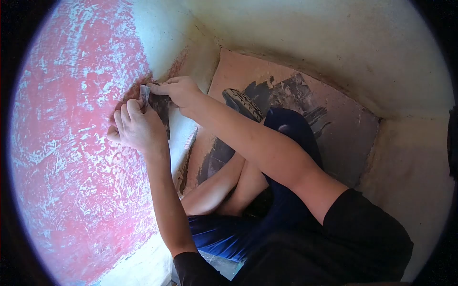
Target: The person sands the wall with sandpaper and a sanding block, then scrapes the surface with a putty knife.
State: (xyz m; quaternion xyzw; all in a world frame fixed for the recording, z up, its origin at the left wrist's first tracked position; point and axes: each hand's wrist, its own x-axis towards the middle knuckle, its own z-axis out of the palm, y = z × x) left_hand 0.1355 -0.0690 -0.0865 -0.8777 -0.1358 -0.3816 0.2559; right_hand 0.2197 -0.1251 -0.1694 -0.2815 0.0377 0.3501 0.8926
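My left hand is up against the pink-and-white wall, its fingers curled and pinching a pale grey strip. That strip looks like the folded edge of a dark brown sheet, probably sandpaper, which hangs down between my hands. From the other side my right hand reaches across and pinches the top of the sheet between thumb and fingers. Both sets of fingertips are close together at the fold. Part of the sheet is hidden behind my left hand.
I sit low in a corner with my legs crossed. A patterned shoe sole rests on the pinkish floor, which has dark grey smears. Off-white walls rise behind and to the right. Reddish-brown smudges mark the wall near my hands.
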